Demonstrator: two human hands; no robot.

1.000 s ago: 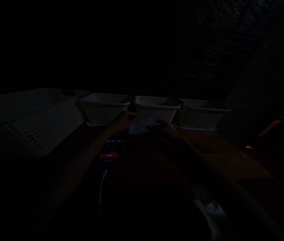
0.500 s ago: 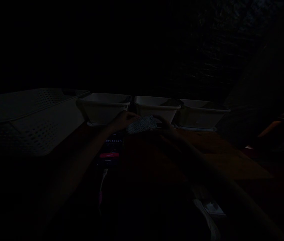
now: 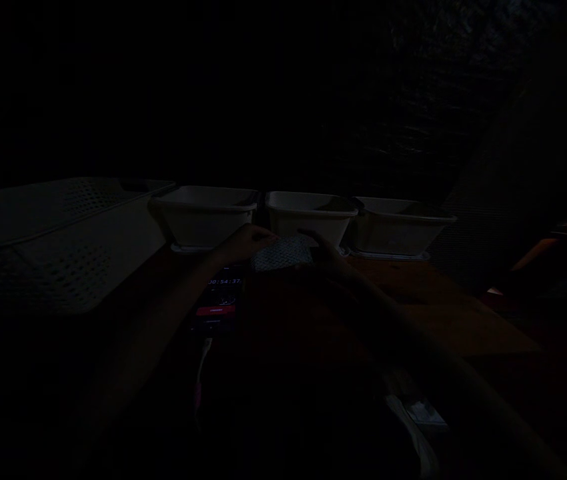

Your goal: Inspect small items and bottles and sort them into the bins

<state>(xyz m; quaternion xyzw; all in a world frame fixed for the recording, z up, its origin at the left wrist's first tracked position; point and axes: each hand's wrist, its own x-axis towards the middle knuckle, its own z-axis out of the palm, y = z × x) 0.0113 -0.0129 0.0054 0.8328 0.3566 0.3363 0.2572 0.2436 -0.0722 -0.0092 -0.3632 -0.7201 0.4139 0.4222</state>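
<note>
The picture is very dark. A small light-and-dark patterned piece, perhaps folded cloth, lies at the middle of the wooden table, below the centre tub. My left hand is at its upper left corner, with fingertips pinched on the edge. At its right end is my right hand, its index finger stretched out above the patterned piece and the thumb side low; the fingers look apart. Whether the right fingertips touch it is hard to see. Under my left forearm a lit phone shows a timer.
Three pale tubs stand in a row at the back: left tub, middle tub, right tub. A large perforated basket is at the left. A white cable runs from the phone. Another person's arm shows at far right.
My right index finger has lifted and straightened away from the patterned piece, which looks slightly lower and flatter. My left hand stays at its corner. The view has shifted a little.
</note>
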